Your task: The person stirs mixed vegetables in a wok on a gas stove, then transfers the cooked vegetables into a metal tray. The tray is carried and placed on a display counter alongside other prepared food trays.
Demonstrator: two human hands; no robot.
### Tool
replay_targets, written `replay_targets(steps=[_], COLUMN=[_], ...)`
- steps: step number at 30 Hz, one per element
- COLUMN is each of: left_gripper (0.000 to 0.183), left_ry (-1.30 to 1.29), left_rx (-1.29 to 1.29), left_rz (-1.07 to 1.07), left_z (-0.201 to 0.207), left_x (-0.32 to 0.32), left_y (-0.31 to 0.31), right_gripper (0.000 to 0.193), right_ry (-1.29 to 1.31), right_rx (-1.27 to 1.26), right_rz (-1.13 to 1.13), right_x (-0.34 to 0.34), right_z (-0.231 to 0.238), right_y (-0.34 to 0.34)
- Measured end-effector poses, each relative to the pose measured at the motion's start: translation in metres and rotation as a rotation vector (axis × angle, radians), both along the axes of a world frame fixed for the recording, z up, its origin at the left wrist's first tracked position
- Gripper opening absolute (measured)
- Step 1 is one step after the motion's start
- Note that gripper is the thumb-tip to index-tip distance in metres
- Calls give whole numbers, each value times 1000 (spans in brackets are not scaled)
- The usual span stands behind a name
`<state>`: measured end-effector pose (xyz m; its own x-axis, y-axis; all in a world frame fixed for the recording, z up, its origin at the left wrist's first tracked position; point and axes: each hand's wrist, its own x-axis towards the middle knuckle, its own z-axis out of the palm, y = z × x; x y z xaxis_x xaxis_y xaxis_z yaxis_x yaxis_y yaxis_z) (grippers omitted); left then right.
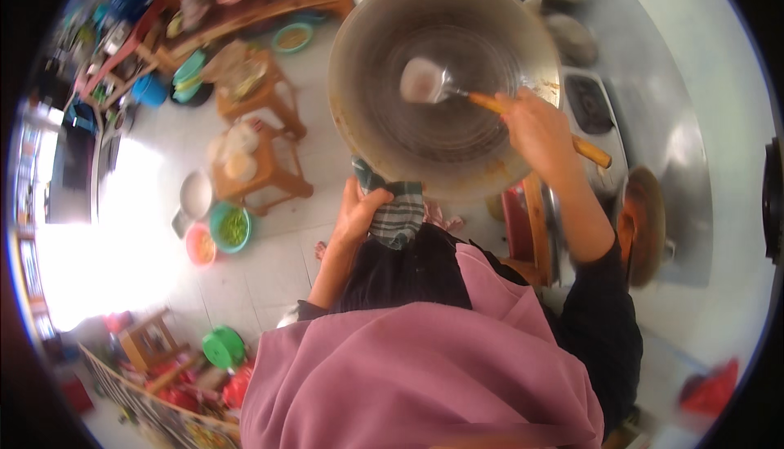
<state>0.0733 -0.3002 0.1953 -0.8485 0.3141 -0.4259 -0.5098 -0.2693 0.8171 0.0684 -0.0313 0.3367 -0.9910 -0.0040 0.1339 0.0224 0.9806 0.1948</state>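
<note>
A large, deep metal pot [359, 114] with a side handle takes up the upper middle, its inside bare apart from some brownish marks near the rim. In my right hand [536, 132], fingers closed round the wooden handle, is a spatula [487, 102]. Its pale, flat head is over the inside of the pot, and blur hides whether it touches the bottom. My left hand [353, 214] grips a folded green-and-white plaid cloth [398, 214] against the pot's near-left rim.
To the right, a stove [590, 104] stands by a metal-lined wall, with a reddish-brown pan [647, 233] nearer me. Orange stools [263, 173] carry bags. A teal bowl of chopped greens [233, 228] and a pink bowl [199, 245] sit on the tiled floor.
</note>
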Motion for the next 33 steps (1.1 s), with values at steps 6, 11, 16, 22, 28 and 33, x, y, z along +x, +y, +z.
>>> replay_targets(steps=[6, 11, 16, 22, 28, 33], left_gripper=[51, 37, 23, 14, 16, 18], left_ry=[72, 119, 109, 100, 157, 172], left_rx=[117, 126, 164, 52, -8, -83], left_rz=[-286, -529, -795, -1079, -1257, -1412], left_z=[-11, -24, -39, -39, -32, -15], left_x=[-25, -62, -89, -93, -72, -82], left_y=[28, 26, 19, 20, 14, 50], right_gripper=[40, 46, 40, 38, 42, 51], right_ry=[261, 554, 736, 898, 793, 804], right_rx=[11, -131, -340, -489, -444, -319], right_rz=[-353, -497, -814, -1125, -1338, -1320], right_x=[78, 124, 169, 220, 245, 246], right_z=[-4, -47, -83, -94, -95, -95], right_y=[18, -20, -102, -217, -319, -338])
